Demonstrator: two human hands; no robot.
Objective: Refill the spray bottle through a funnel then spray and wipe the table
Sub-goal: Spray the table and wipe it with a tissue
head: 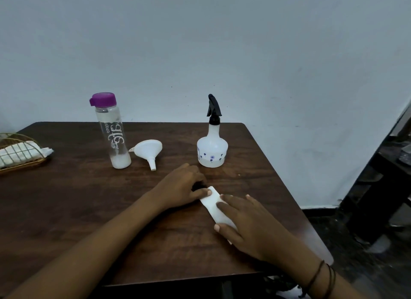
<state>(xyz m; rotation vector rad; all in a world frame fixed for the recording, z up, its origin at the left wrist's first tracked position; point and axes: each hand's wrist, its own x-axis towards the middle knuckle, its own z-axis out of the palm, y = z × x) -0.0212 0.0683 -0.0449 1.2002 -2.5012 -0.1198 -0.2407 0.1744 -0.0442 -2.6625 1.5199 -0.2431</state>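
Purple-capped water bottle (113, 131), white funnel (148, 150)

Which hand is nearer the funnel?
Left. The left hand lies just in front of the funnel; the right hand is farther back, right, on the folded tissue.

Spray bottle (212, 149): white translucent body, black trigger head on, upright at the far right of the dark wooden table (89, 209). White funnel (148, 150) on its side just left of it, spout toward the near edge. Clear water bottle (113, 131), purple cap closed, upright beside the funnel (touching or not: cannot tell). Folded white tissue (214, 204) flat near table centre.
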